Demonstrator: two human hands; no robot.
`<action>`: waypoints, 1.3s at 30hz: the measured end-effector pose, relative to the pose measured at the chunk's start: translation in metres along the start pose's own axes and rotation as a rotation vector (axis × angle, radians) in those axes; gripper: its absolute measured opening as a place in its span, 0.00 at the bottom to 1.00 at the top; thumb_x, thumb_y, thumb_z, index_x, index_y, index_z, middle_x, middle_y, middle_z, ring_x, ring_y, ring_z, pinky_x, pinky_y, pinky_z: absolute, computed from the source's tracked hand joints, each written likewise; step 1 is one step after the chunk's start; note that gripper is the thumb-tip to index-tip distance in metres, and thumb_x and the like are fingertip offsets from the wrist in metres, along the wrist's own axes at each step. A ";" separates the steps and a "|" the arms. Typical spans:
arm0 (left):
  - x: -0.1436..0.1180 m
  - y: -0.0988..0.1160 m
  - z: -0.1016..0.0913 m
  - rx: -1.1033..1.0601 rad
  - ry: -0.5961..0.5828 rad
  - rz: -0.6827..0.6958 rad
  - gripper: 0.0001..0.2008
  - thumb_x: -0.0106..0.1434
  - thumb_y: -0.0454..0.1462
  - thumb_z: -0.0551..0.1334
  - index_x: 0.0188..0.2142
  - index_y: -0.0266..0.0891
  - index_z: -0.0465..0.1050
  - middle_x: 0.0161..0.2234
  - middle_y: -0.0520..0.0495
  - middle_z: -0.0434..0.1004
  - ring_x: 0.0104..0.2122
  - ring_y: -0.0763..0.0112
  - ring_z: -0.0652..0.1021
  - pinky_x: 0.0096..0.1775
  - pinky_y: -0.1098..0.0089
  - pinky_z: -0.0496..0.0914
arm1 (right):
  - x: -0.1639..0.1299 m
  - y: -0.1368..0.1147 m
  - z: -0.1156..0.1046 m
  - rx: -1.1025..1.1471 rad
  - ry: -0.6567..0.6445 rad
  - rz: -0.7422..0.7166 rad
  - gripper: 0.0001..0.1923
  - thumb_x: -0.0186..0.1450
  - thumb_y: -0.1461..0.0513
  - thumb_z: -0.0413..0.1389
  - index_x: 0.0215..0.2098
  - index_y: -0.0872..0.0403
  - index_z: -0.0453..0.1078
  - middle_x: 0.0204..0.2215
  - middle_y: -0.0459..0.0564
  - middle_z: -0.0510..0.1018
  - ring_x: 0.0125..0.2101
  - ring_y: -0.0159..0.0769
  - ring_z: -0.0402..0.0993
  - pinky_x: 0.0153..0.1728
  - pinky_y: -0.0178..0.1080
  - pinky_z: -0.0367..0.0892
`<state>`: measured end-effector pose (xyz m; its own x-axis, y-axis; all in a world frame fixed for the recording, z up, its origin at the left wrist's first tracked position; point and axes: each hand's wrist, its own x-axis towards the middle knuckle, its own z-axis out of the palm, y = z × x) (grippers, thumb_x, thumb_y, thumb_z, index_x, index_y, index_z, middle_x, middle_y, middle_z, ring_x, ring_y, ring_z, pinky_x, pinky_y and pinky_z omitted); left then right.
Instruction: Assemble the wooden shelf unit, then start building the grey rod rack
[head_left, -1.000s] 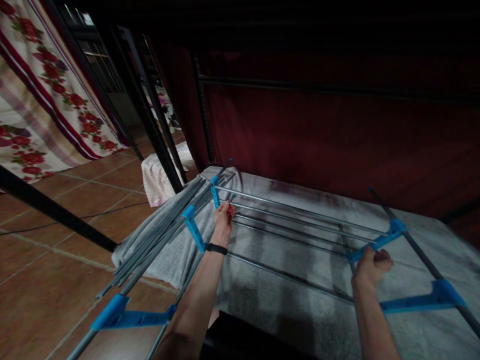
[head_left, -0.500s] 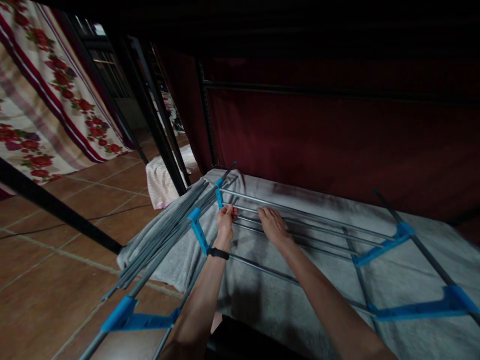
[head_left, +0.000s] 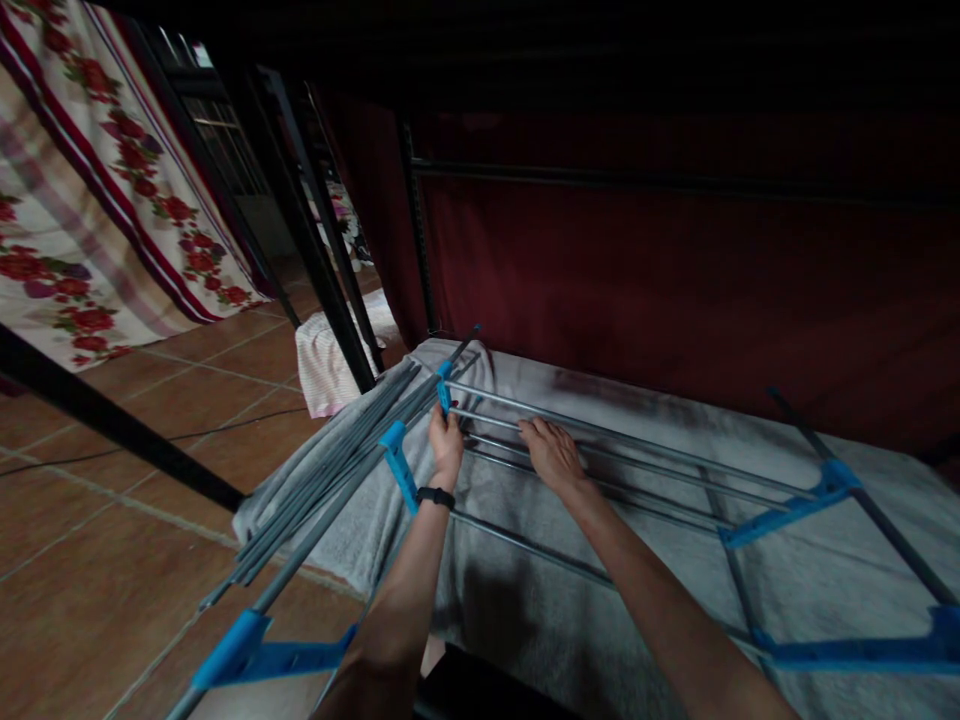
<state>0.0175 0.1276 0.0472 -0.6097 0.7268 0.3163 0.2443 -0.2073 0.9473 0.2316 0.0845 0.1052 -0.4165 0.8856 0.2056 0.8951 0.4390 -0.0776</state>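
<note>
Left hand clenched on a drying rack rod beside the blue hinge; right hand flat, released. Fingers risk pinching if wing folds.

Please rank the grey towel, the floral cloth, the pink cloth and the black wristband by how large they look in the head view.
1. Grey towel
2. Floral cloth, though cut off by the frame
3. Pink cloth, farther away
4. Black wristband

The scene is dim, and the light comes from the left, where the flowered curtain looks brightest. My arms throw soft shadows on the grey towel. The edges bend and blur, and the upper part is almost black.
</note>
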 end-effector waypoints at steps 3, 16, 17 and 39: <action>-0.003 0.000 -0.001 0.010 0.008 0.009 0.12 0.62 0.32 0.57 0.45 0.38 0.71 0.46 0.42 0.79 0.48 0.60 0.77 0.55 0.60 0.68 | 0.001 0.001 -0.002 0.008 -0.009 0.005 0.20 0.73 0.63 0.41 0.58 0.47 0.67 0.49 0.52 0.75 0.48 0.40 0.70 0.50 0.40 0.60; -0.016 0.012 0.004 0.152 0.009 0.013 0.11 0.63 0.31 0.56 0.45 0.37 0.71 0.44 0.39 0.78 0.46 0.57 0.78 0.52 0.59 0.70 | -0.006 0.010 -0.008 0.021 -0.032 0.004 0.19 0.74 0.60 0.40 0.56 0.47 0.68 0.49 0.51 0.76 0.47 0.39 0.71 0.46 0.40 0.62; -0.017 0.013 0.005 0.156 0.013 0.015 0.11 0.63 0.31 0.56 0.44 0.37 0.71 0.44 0.39 0.78 0.45 0.58 0.78 0.52 0.60 0.70 | -0.007 0.011 -0.008 0.022 -0.033 -0.001 0.19 0.75 0.60 0.40 0.56 0.47 0.68 0.48 0.51 0.76 0.47 0.39 0.71 0.46 0.40 0.62; -0.033 0.016 0.014 0.215 0.030 0.040 0.05 0.64 0.32 0.54 0.38 0.40 0.68 0.35 0.43 0.77 0.36 0.62 0.77 0.42 0.65 0.70 | -0.014 0.019 -0.018 0.037 -0.064 -0.029 0.18 0.75 0.60 0.40 0.55 0.47 0.68 0.48 0.50 0.77 0.47 0.38 0.72 0.43 0.38 0.62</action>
<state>0.0518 0.1097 0.0517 -0.6174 0.7006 0.3577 0.4221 -0.0886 0.9022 0.2574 0.0774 0.1180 -0.4530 0.8796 0.1452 0.8764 0.4693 -0.1085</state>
